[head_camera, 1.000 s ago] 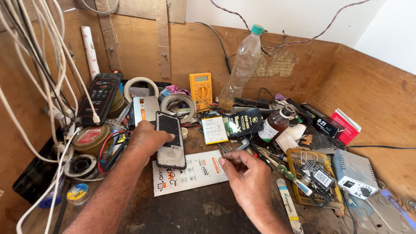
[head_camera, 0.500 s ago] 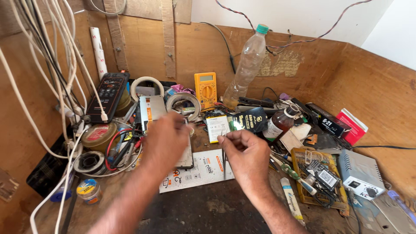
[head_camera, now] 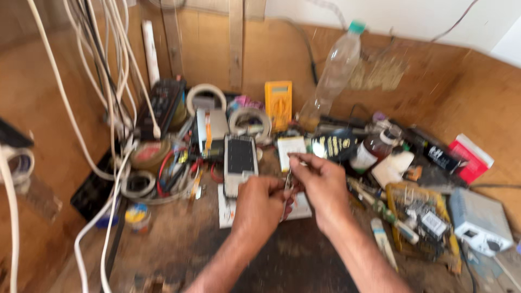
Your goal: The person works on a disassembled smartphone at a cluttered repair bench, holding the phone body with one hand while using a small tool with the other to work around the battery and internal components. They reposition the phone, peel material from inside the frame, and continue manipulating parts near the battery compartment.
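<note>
This looks like a small electronics repair workshop, though the view is blurred. A cluttered wooden workbench carries a yellow multimeter, tape rolls, an opened phone and circuit boards, with white cables hanging alongside.

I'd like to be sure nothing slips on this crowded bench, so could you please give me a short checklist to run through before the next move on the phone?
1. Phone lies flat on the bench, face up: ok.
2. Left hand off the phone, just below its lower end: ok.
3. Right hand pinches a thin metal tool: ok, though the picture is blurred.
4. Tool tip's exact place: cannot tell, hidden between the hands.
5. White paper sheet under the hands: ok, partly covered.
6. Brown glass bottle upright beside the right hand: ok, close to it.
</note>
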